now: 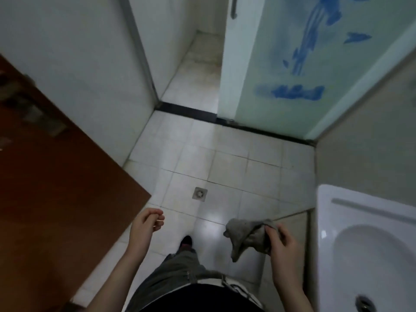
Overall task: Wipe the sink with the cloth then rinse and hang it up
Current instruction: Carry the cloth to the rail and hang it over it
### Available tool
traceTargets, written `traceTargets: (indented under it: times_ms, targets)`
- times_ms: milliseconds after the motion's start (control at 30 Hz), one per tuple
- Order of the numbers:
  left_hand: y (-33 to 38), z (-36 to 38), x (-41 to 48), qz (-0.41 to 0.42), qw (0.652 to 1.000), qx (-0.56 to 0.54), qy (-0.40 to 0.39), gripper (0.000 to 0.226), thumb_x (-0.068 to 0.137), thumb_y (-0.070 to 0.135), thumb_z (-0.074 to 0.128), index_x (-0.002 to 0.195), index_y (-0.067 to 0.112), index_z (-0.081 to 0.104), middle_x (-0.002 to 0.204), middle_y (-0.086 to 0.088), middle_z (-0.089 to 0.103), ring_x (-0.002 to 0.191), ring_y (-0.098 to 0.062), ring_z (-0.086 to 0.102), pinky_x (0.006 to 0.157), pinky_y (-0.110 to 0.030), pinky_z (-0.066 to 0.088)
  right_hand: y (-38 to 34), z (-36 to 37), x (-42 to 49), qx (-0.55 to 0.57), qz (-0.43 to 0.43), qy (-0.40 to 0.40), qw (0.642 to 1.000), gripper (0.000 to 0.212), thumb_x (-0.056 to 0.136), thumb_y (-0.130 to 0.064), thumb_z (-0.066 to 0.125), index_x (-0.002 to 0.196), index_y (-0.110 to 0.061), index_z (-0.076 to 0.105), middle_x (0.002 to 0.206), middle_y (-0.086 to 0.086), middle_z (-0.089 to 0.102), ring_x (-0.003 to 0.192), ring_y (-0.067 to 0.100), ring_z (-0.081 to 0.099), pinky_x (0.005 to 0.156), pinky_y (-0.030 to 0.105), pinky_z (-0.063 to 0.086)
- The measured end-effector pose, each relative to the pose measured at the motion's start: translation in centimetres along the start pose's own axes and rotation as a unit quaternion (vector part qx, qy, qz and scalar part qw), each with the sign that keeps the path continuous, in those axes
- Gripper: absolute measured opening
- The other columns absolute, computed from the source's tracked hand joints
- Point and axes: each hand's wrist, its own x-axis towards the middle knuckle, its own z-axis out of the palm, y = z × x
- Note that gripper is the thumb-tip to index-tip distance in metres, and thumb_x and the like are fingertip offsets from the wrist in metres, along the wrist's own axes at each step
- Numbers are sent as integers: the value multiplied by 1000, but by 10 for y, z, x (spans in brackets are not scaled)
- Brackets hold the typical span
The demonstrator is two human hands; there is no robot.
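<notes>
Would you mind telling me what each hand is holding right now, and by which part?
The right hand grips the grey cloth at its bunched upper edge, the rest hanging down. The left hand holds nothing, fingers loosely curled.

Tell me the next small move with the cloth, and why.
Probably swing the right hand, which grips the grey cloth, rightward over the sink. The cloth hangs above the floor tiles, clear of the sink; the left hand holds nothing.
</notes>
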Motion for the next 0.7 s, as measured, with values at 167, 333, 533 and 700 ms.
traceTargets:
  times_ms: [167,333,533,700]
  targets:
    - [16,-54,68,-20,999,31,19,25,96,-1,44,88,4,68,88,-20,67,82,-29,62,74,-36,51,-28,73,43,-21,4,22,1000,22,93,-1,53,75,-11,60,72,11,56,70,20,53,50,11,47]
    - [71,-57,144,-4,999,44,3,24,96,1,45,88,6,67,88,-14,69,83,-25,65,72,-30,51,-79,115,97,-45,-36,31,998,14,93,-4,53,86,-1,64,80,15,64,62,2,59,51,8,46]
    - [144,8,242,20,998,48,-45,24,97,-1,42,88,5,63,86,-17,65,80,-27,62,74,-34,51,-120,137,190,-16,-33,65,997,16,93,-5,52,85,-4,66,79,11,66,69,8,63,55,19,53]
    - [186,86,320,15,993,87,-77,23,97,1,42,89,2,64,85,-18,66,80,-31,62,73,-37,51,-140,151,285,-10,-25,79,997,15,93,-4,51,89,0,64,85,18,65,69,6,62,54,16,51]
